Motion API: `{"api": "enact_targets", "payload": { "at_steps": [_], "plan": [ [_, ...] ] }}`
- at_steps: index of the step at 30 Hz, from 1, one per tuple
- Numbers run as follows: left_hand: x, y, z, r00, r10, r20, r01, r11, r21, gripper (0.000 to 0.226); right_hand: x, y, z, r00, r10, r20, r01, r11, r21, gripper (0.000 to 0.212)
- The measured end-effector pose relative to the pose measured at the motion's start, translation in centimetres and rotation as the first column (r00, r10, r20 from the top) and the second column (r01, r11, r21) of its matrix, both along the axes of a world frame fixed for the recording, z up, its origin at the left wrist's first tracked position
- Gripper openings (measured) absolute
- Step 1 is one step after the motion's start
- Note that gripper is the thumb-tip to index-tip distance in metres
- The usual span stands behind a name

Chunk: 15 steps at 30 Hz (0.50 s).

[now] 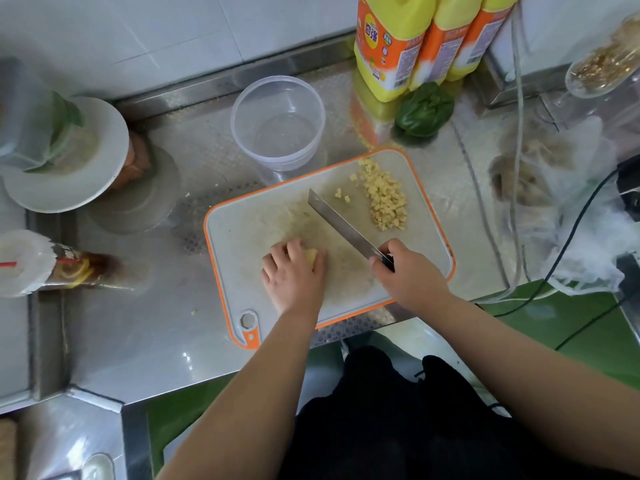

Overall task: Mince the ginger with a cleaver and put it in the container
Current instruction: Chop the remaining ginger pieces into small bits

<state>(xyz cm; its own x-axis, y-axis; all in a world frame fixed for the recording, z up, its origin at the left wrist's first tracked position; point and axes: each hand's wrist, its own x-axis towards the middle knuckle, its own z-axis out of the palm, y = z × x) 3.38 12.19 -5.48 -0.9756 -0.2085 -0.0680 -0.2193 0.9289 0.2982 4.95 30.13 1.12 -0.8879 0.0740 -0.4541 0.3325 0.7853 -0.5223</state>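
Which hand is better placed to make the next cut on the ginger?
Right, likely. The right hand grips the cleaver, while the left hand holds the ginger piece on the cutting board.

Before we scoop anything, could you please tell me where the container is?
In the head view, the clear container stands on the steel counter just beyond the cutting board's far edge, left of the yellow bottles.

A cutting board (242, 233) lies on the worktop (145, 341) at mid-frame. On it, diced ginger (386, 200) sits at the upper right, and a cleaver (341, 226) slants across the middle. A container (278, 123) stands just above the board, bottles (391, 46) to its upper right, and a plate (104, 154) at far left.
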Motion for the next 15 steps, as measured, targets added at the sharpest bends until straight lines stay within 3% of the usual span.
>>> {"api": "enact_targets", "payload": {
  "at_steps": [2, 7, 11, 15],
  "plan": [
    [0.1, 0.4, 0.5, 0.991, 0.066, 0.116, -0.069, 0.997, 0.028, 0.065, 0.0, -0.3, -0.1, 1.000, 0.020, 0.007, -0.020, 1.000, -0.007, 0.020],
    [-0.4, -0.1, 1.6, 0.980, 0.051, 0.190, -0.070, 0.993, 0.092, 0.083, -0.2, -0.5, -0.2, 0.999, 0.043, 0.027, -0.043, 0.999, -0.018, 0.025],
    [-1.3, -0.9, 2.6, 0.969, 0.053, 0.241, -0.118, 0.957, 0.263, 0.066, -0.3, -0.4, -0.4, 0.998, 0.043, 0.044, -0.042, 0.999, -0.011, 0.027],
    [-2.5, -1.8, 3.4, 0.987, 0.143, 0.068, -0.156, 0.794, 0.588, 0.038, -0.3, -0.4, -0.3, 0.998, 0.043, 0.048, -0.042, 0.999, -0.017, 0.027]
  ]
}}
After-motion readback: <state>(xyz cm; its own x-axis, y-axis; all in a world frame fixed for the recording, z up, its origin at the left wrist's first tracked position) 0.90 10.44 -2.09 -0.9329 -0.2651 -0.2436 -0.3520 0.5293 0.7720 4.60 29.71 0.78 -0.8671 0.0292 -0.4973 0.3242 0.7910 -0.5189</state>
